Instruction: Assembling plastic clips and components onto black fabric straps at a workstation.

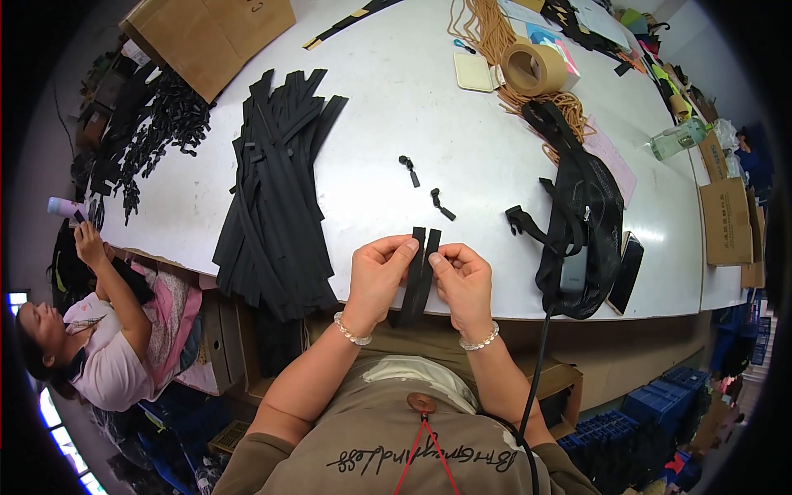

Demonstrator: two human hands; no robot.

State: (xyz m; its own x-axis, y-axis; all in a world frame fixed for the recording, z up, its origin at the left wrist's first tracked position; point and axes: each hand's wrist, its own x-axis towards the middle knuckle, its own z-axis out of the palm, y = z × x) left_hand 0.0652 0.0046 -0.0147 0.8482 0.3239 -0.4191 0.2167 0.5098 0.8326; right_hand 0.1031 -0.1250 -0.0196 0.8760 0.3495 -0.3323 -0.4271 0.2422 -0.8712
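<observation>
I see the left hand (pixel 379 271) and right hand (pixel 464 280) each pinching one far-end tail of a flat, forked black fabric strip (pixel 419 287) midway between them, long axis pointing away from the wearer.

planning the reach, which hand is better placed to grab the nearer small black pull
Probably the right hand: it lies closer to that pull. Both it and the left hand pinch black strips, so neither is free.
</observation>
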